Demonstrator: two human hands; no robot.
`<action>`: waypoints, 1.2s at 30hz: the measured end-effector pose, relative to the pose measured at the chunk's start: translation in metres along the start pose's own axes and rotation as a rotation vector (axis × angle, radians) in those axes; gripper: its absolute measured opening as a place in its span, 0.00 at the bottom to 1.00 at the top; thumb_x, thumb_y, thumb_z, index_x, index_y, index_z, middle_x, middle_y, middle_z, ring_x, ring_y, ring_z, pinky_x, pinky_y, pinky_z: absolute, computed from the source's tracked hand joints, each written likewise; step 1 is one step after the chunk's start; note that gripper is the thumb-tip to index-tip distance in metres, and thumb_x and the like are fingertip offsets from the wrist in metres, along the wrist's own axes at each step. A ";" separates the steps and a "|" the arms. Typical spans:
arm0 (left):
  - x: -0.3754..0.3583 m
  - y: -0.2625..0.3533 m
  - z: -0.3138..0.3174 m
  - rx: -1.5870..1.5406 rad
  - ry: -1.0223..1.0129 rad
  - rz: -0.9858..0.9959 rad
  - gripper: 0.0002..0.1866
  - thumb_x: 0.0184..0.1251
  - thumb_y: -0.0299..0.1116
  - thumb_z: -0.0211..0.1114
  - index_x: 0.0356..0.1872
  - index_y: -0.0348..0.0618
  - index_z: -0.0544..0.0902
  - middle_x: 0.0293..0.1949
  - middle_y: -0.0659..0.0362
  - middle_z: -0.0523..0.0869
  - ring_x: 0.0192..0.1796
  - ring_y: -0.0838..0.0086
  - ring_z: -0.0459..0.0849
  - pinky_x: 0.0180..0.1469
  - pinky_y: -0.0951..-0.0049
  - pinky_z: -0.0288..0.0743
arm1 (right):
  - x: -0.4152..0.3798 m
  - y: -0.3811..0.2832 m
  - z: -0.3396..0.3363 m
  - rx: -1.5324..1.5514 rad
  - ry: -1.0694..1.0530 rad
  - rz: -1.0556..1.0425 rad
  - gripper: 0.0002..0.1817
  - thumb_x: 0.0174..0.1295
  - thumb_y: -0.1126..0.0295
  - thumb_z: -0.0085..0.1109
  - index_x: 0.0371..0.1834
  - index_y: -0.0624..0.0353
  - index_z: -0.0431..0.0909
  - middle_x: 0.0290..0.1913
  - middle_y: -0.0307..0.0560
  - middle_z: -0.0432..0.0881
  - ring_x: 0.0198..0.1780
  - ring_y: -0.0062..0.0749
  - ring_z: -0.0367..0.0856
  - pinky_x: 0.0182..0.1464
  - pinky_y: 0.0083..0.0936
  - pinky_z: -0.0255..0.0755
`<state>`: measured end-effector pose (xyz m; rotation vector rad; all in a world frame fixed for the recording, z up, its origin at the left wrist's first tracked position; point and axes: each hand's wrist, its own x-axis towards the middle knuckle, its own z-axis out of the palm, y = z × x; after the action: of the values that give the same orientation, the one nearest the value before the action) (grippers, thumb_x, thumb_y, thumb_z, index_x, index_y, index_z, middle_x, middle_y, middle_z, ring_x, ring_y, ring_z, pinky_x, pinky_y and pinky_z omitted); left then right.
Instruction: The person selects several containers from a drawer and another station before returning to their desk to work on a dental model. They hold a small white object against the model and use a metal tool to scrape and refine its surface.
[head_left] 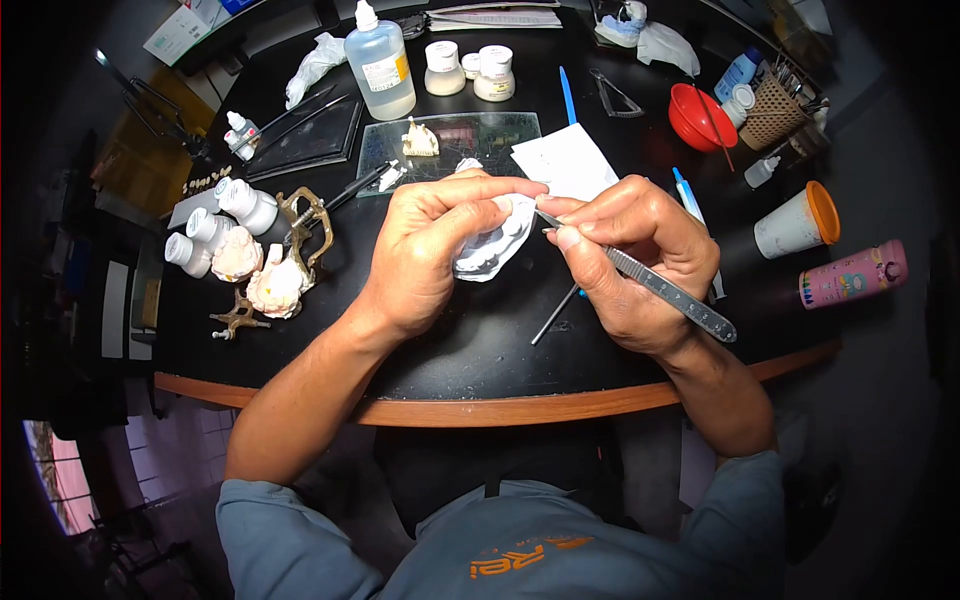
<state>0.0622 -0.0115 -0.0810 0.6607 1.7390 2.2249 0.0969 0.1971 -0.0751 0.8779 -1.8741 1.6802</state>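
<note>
Fingers and thumb of my left hand (435, 235) are closed around a white plaster dental cast (490, 252), held above the table with its row of teeth showing. In a pen grip, my right hand (640, 260) holds a scalpel (672, 290) with a flat metal handle marked like a ruler. Its tip points left at the cast's upper right edge, close to my left index fingertip. Whether the blade touches the plaster I cannot tell. Below the hands, a thin dark rod (553, 318) lies on the table.
Behind the hands lie a glass plate (480, 128) with a small tooth model (420, 139) and white paper (567, 163). A clear bottle (381, 65) stands farther back. Casts (273, 283) and jars (247, 205) are left; a red bowl (700, 120), orange-lidded cup (795, 222) and pink bottle (852, 275) are right.
</note>
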 end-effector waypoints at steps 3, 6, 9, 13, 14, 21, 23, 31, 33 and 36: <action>-0.001 0.002 -0.001 0.023 -0.008 -0.034 0.22 0.70 0.30 0.57 0.57 0.23 0.87 0.44 0.55 0.88 0.45 0.77 0.85 0.51 0.77 0.75 | 0.001 0.001 -0.002 -0.008 -0.011 -0.016 0.07 0.63 0.85 0.71 0.34 0.66 0.80 0.38 0.52 0.87 0.49 0.38 0.94 0.43 0.22 0.87; -0.001 0.002 -0.002 0.007 -0.012 -0.040 0.22 0.71 0.30 0.57 0.57 0.22 0.87 0.45 0.54 0.88 0.45 0.76 0.86 0.51 0.77 0.76 | 0.000 0.000 -0.001 -0.016 -0.014 -0.017 0.08 0.62 0.85 0.71 0.33 0.66 0.80 0.37 0.53 0.88 0.48 0.40 0.94 0.46 0.25 0.88; -0.001 0.001 -0.002 -0.044 -0.019 -0.057 0.22 0.72 0.31 0.58 0.58 0.22 0.86 0.47 0.52 0.89 0.47 0.75 0.87 0.53 0.77 0.78 | 0.000 0.000 -0.004 -0.038 -0.063 -0.031 0.08 0.64 0.86 0.68 0.37 0.64 0.79 0.38 0.52 0.86 0.46 0.38 0.93 0.56 0.38 0.88; -0.001 0.002 -0.002 -0.140 -0.040 -0.112 0.23 0.73 0.31 0.59 0.60 0.22 0.84 0.51 0.48 0.91 0.49 0.72 0.90 0.56 0.75 0.81 | -0.001 0.000 -0.001 0.043 0.016 -0.008 0.08 0.62 0.85 0.72 0.34 0.65 0.80 0.38 0.54 0.89 0.48 0.40 0.94 0.48 0.27 0.88; -0.001 0.003 -0.003 -0.164 -0.052 -0.125 0.23 0.73 0.32 0.59 0.61 0.22 0.84 0.52 0.46 0.91 0.50 0.72 0.90 0.56 0.75 0.81 | 0.000 0.000 -0.001 0.046 0.023 -0.015 0.08 0.62 0.85 0.72 0.34 0.64 0.80 0.38 0.54 0.89 0.47 0.40 0.94 0.48 0.27 0.88; -0.001 0.003 -0.001 -0.201 -0.069 -0.120 0.23 0.73 0.32 0.60 0.61 0.22 0.83 0.53 0.44 0.91 0.53 0.67 0.91 0.60 0.73 0.82 | 0.001 0.000 -0.002 0.028 0.021 -0.053 0.08 0.63 0.85 0.72 0.35 0.64 0.80 0.38 0.54 0.90 0.47 0.39 0.94 0.49 0.28 0.88; 0.000 0.002 -0.003 -0.194 -0.082 -0.127 0.24 0.73 0.32 0.60 0.61 0.22 0.83 0.54 0.43 0.91 0.54 0.66 0.91 0.61 0.72 0.82 | 0.001 0.000 -0.002 0.025 0.015 -0.056 0.08 0.63 0.85 0.72 0.35 0.64 0.81 0.38 0.55 0.90 0.47 0.39 0.94 0.49 0.29 0.88; -0.002 0.007 0.000 -0.177 -0.068 -0.130 0.24 0.73 0.35 0.60 0.61 0.24 0.84 0.44 0.51 0.92 0.37 0.78 0.87 0.37 0.81 0.77 | -0.001 0.002 -0.001 0.014 0.021 -0.062 0.08 0.61 0.85 0.73 0.33 0.65 0.82 0.37 0.56 0.91 0.46 0.41 0.95 0.50 0.31 0.88; -0.002 0.007 0.001 -0.189 -0.062 -0.135 0.24 0.74 0.36 0.60 0.61 0.24 0.84 0.42 0.52 0.91 0.34 0.80 0.86 0.35 0.82 0.75 | 0.000 0.001 -0.002 0.001 0.014 -0.067 0.08 0.61 0.85 0.73 0.33 0.65 0.82 0.37 0.56 0.91 0.46 0.41 0.95 0.50 0.31 0.88; -0.002 0.006 0.000 -0.242 -0.082 -0.141 0.23 0.74 0.34 0.60 0.61 0.25 0.85 0.44 0.52 0.92 0.40 0.78 0.87 0.42 0.79 0.77 | -0.001 0.000 -0.002 -0.002 -0.005 -0.070 0.08 0.61 0.85 0.73 0.34 0.64 0.82 0.37 0.56 0.91 0.46 0.41 0.94 0.50 0.31 0.88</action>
<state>0.0646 -0.0146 -0.0759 0.5474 1.4025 2.2281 0.0972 0.1988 -0.0752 0.9365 -1.8261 1.6361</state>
